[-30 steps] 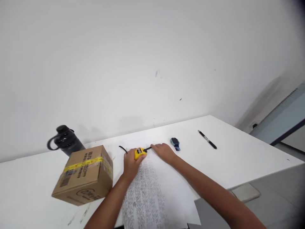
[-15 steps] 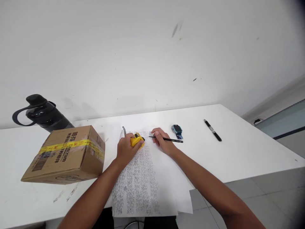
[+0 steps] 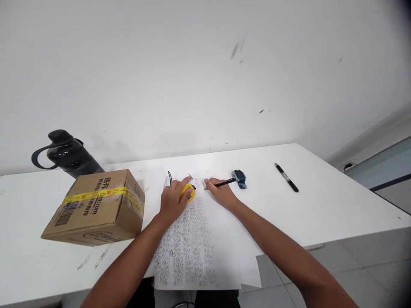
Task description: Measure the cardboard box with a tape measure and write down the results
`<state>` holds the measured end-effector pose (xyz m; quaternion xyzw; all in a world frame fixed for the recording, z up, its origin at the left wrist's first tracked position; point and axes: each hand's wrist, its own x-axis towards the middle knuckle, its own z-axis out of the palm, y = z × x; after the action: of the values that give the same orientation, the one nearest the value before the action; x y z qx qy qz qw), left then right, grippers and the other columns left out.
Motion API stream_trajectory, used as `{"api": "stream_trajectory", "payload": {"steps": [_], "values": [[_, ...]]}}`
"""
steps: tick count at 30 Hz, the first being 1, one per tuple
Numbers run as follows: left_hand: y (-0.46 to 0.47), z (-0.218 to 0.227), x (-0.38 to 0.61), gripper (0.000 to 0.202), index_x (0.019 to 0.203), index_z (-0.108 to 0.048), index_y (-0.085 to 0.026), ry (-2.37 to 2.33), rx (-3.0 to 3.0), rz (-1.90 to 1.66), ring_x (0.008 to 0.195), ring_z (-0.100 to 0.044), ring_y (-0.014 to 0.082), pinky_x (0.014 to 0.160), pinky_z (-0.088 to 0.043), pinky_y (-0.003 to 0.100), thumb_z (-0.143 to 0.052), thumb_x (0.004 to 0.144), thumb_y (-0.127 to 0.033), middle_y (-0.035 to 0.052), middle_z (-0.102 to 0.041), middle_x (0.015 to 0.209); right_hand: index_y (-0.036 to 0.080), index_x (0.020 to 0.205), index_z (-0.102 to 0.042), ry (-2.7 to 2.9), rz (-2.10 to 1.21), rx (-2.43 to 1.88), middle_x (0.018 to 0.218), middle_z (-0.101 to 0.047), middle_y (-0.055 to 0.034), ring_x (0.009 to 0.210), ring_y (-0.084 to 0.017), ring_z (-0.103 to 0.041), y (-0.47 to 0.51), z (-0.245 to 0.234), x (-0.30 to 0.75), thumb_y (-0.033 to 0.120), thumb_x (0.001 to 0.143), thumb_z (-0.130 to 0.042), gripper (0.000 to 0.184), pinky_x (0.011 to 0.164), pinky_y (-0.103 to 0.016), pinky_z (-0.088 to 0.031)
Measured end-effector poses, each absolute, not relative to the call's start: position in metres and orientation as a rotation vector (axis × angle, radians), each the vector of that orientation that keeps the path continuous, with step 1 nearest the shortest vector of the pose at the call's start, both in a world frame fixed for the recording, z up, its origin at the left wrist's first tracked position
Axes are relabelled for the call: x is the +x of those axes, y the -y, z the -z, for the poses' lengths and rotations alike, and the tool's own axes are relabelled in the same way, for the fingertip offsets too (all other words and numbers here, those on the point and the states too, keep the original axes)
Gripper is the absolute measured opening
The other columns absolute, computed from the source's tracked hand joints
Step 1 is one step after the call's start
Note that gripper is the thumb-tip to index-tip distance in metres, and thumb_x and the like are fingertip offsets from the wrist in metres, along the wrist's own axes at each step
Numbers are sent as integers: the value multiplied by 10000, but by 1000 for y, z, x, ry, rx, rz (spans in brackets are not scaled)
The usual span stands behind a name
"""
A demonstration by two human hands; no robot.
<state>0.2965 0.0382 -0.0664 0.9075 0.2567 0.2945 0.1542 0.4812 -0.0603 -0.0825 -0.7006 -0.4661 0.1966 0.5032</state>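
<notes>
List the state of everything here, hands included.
Left hand: closed around yellow tape measure.
Tape measure: partly hidden.
Right hand: gripping black writing tool.
Box: taped shut.
Bottle: lid on.
Watch-like device: screen dark.
Loose pen: lying flat.
Paper: partly covered in writing.

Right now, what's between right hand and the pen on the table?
Head view: a watch-like device lies between right hand and tabletop pen, plus part of the held writing tool.

The tape measure (image 3: 192, 196) is partly hidden by the left hand (image 3: 173, 199), the nine-o'clock water bottle (image 3: 73, 156) by the carton (image 3: 96, 214).
</notes>
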Motion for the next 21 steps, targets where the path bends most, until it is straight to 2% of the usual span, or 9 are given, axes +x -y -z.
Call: {"api": "stream_trajectory", "payload": {"steps": [9, 16, 21], "values": [[-38, 65, 297, 410, 1298, -534, -283, -758, 2579, -822, 911, -588, 191, 809, -423, 332, -341, 965, -424, 45, -619, 1002, 193, 617, -606, 1149, -513, -1701, 583, -553, 7, 627, -157, -513, 63, 83, 483, 469, 867, -471, 395, 592, -264, -388], [-40, 65, 297, 403, 1297, -529, -287, -761, 2570, -830, 903, -585, 191, 808, -418, 342, -339, 967, -420, 42, -617, 989, 196, 601, -592, 1085, -445, -1691, 587, -567, 8, 619, -152, -520, 63, 83, 483, 468, 872, -467, 404, 615, -266, -387], [-41, 67, 298, 409, 1311, -522, -300, -759, 2576, -840, 891, -587, 192, 802, -429, 342, -336, 966, -416, 41, -605, 983, 193, 603, -603, 1097, -522, -1671, 595, -567, 4, 648, -160, -532, 62, 83, 484, 469, 859, -483, 395, 626, -266, -395]]}}
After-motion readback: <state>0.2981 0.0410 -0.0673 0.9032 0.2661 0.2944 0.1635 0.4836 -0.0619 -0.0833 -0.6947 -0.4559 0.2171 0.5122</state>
